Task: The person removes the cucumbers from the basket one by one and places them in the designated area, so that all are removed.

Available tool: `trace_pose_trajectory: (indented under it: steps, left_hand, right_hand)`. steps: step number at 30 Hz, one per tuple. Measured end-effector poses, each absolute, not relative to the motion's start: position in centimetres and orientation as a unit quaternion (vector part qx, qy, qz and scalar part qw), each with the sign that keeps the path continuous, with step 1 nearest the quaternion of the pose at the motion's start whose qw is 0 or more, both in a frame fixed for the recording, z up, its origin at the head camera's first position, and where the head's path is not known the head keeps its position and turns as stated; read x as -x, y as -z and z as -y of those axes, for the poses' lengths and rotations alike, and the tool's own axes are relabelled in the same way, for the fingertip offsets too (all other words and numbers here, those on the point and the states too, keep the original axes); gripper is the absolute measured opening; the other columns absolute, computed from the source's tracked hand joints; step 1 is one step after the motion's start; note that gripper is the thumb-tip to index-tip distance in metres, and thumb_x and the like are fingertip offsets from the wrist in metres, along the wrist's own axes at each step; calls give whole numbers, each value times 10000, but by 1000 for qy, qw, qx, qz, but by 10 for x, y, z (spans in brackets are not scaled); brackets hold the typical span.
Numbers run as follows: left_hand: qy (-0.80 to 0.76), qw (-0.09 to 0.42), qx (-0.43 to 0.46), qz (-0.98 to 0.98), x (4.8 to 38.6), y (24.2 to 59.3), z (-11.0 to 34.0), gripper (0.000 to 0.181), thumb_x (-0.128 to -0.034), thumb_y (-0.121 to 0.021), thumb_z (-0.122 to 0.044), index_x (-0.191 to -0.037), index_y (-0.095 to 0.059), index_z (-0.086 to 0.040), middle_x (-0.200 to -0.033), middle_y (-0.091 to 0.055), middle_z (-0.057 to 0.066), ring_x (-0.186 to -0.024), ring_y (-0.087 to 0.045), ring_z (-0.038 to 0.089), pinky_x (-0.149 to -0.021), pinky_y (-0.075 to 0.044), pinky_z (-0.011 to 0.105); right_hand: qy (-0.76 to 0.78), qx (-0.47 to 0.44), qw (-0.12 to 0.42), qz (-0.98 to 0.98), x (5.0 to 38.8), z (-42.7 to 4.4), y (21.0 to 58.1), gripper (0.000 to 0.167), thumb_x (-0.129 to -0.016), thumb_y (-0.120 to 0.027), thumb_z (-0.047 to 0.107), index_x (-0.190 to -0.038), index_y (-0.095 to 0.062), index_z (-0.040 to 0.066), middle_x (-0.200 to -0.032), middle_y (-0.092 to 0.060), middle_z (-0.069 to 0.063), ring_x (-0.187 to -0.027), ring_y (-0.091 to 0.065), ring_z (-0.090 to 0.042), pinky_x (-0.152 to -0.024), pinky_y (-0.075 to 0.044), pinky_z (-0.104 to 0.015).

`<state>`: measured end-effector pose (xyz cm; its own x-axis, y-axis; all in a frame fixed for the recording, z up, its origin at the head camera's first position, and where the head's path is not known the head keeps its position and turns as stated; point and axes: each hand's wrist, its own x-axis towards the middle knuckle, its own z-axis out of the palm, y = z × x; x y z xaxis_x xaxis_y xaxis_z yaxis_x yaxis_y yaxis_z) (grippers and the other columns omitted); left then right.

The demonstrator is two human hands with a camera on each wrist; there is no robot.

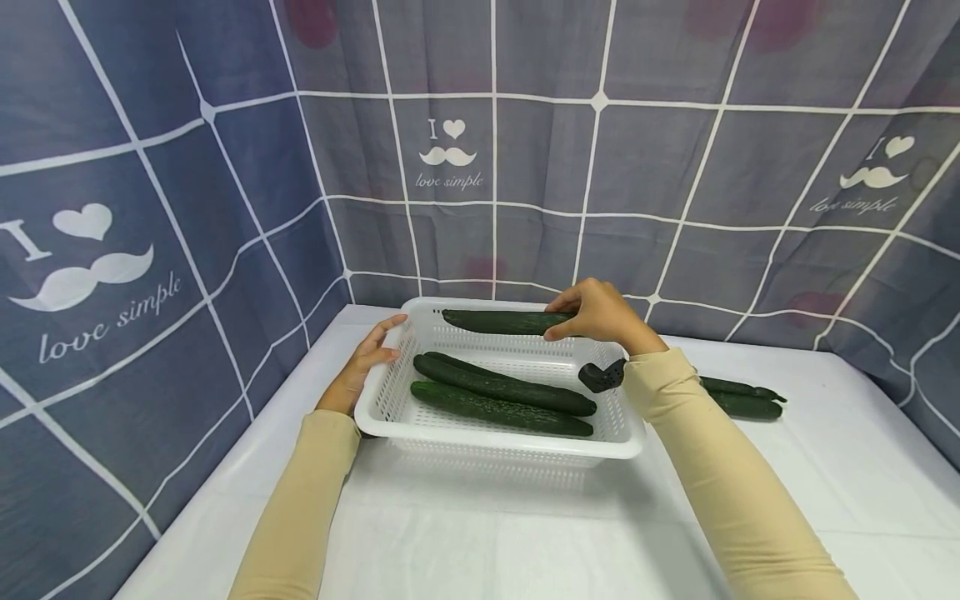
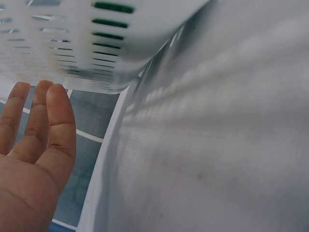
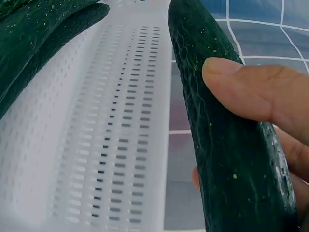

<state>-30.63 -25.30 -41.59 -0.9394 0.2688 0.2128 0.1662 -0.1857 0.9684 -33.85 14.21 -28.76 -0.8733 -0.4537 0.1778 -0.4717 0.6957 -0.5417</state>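
A white perforated plastic basket (image 1: 495, 446) stands on the white-covered table. In it lie several dark green cucumbers (image 1: 502, 408), side by side and slanting slightly. My right hand (image 1: 600, 312) pinches another cucumber (image 1: 491, 322) between thumb and fingers over the basket's far rim; in the right wrist view the thumb (image 3: 236, 87) presses on its bumpy skin. My left hand (image 1: 363, 367) is at the basket's left end, touching the rim. In the left wrist view its fingers (image 2: 60, 121) are nearly straight against the outer wall, and its thumb is out of view.
More cucumbers (image 1: 750, 406) lie on the table right of the basket, partly hidden by the right sleeve. A black piece (image 1: 600, 377) shows beside the right cuff. Grey-blue curtains (image 1: 540, 167) with white lines hang behind and to the left.
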Motion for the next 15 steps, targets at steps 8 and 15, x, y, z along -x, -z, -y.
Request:
trace_pose_trajectory:
  steps: [8,15]
  left_hand:
    - [-769,22,-188,-611,309,418,253,626,-935,-489,-6,-1528,-479,-207,-1430,-530,49,-1224,-599,182,-951,-552,311]
    - [-764,19,-192,-616,310,420,254,617,-936,-491,-5,-1512,-501,-227,-1414,-539,31,-1222,-596,165,-949,-547,297]
  right_hand:
    - [-298,-240,20,923,330,-161,281,437,-818,-952,239,-1197,-827,63,-1221,-787,-137,-1225,-710,-371,-1044,-521,-561]
    - [-310,-238,32,920,324,-178,279,426,-809,-953,207,-1187,-826,59,-1209,-795,-118,-1244,-702,-378,-1057,-517,-560]
